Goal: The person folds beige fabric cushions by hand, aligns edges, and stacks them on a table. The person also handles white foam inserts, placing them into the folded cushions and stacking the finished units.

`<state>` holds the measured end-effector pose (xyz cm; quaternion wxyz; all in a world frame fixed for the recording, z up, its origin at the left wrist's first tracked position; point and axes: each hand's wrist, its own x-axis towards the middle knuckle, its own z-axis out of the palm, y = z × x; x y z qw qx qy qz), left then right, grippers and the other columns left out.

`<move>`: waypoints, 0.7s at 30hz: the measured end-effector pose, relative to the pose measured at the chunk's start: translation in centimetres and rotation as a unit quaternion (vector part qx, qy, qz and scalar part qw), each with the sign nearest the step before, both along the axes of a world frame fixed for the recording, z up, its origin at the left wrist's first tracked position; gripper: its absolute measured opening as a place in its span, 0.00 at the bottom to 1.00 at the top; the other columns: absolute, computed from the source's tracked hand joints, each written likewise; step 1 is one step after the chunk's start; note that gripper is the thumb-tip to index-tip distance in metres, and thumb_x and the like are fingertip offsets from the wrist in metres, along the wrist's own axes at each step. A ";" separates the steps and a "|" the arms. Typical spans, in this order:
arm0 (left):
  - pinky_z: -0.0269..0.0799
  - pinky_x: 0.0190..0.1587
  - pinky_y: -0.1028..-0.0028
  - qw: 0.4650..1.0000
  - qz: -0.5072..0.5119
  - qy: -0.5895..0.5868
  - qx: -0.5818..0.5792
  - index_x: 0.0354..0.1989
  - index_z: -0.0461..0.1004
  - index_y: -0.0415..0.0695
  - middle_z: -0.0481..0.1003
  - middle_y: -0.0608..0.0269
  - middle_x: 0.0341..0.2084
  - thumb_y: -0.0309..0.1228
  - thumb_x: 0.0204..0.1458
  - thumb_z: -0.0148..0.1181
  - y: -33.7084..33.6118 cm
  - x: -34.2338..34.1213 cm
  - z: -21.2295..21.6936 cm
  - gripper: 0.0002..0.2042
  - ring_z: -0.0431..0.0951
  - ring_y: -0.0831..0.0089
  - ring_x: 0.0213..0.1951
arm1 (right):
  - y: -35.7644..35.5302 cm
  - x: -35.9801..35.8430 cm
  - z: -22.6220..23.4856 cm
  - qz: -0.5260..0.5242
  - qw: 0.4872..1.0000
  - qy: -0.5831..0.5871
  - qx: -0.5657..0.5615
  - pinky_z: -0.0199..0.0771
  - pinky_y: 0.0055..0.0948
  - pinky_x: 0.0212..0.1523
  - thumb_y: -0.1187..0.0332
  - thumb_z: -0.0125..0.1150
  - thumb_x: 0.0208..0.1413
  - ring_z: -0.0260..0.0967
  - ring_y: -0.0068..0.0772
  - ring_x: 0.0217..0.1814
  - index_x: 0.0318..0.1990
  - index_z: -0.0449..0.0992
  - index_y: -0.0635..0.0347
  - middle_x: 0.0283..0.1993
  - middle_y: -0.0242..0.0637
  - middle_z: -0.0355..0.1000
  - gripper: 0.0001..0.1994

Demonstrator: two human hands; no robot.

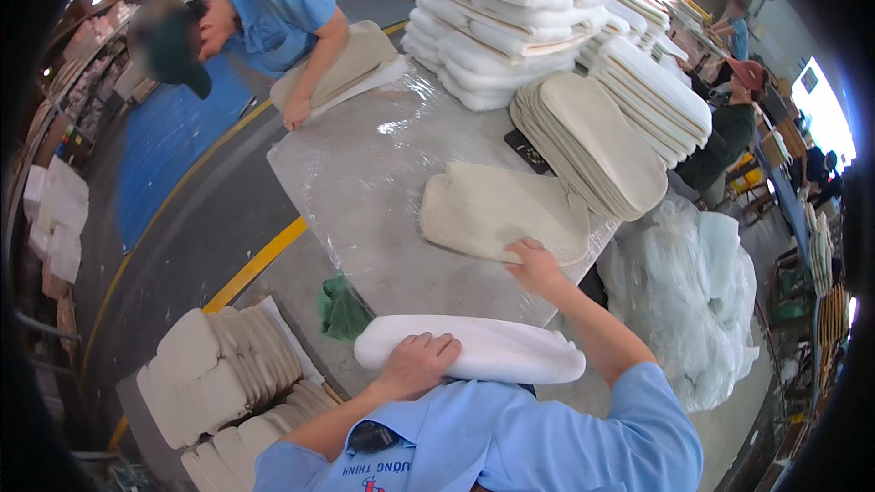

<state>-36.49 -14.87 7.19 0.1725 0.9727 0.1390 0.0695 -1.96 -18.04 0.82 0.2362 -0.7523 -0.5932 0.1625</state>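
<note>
A folded sheet of white padding (510, 351) lies across my front at the table's near edge. My left hand (421, 360) rests over its left half, fingers curved round it, holding it against me. Farther forward, a beige oblong cushion pad (497, 210) lies flat on the plastic-covered table (365, 219). My right hand (536, 266) is at that pad's near edge, fingers closed on the rim; part of the grip is hidden. Just beyond the pad, to the right, leans a stack of similar beige pads (592, 146).
Tall piles of white padding (510, 18) rise at the back. A co-worker in a blue shirt (273, 14) handles beige pads (342, 64) at the far left corner. Clear plastic bags (684, 301) bulge at the right. Beige pads (219, 374) are stacked low on the left, near green cloth (342, 308).
</note>
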 end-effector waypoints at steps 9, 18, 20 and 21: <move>0.76 0.47 0.63 0.999 0.010 -0.032 0.013 0.53 0.75 0.47 0.79 0.63 0.49 0.33 0.45 0.66 -0.9 -0.6 0.4 0.23 0.80 0.62 0.45 | 5.3 -2.7 -6.9 0.044 0.994 -0.099 0.015 0.76 0.45 0.54 0.66 0.66 0.57 0.75 0.48 0.54 0.42 0.84 0.54 0.42 0.39 0.77 0.08; 0.76 0.49 0.63 1.000 0.026 -0.013 0.008 0.54 0.76 0.49 0.80 0.62 0.51 0.33 0.39 0.70 -1.2 -0.5 -0.3 0.28 0.81 0.62 0.49 | -1.8 -3.6 -5.5 0.174 0.979 0.037 -0.098 0.78 0.48 0.50 0.64 0.64 0.60 0.77 0.52 0.49 0.42 0.85 0.56 0.45 0.44 0.80 0.09; 0.76 0.49 0.62 1.000 0.025 -0.010 0.009 0.55 0.76 0.49 0.80 0.62 0.53 0.33 0.37 0.71 -1.2 -0.5 -0.5 0.30 0.81 0.62 0.50 | -0.4 -3.3 -5.0 0.136 0.985 0.042 -0.094 0.78 0.48 0.50 0.64 0.65 0.60 0.78 0.53 0.48 0.43 0.86 0.57 0.46 0.46 0.80 0.10; 0.76 0.50 0.62 1.000 0.027 -0.010 0.008 0.55 0.76 0.49 0.80 0.62 0.53 0.32 0.37 0.70 -1.1 -0.6 -0.5 0.29 0.81 0.62 0.50 | 1.1 -3.6 -4.6 0.109 0.988 0.047 -0.097 0.78 0.48 0.50 0.64 0.65 0.60 0.78 0.53 0.48 0.44 0.86 0.57 0.46 0.46 0.80 0.10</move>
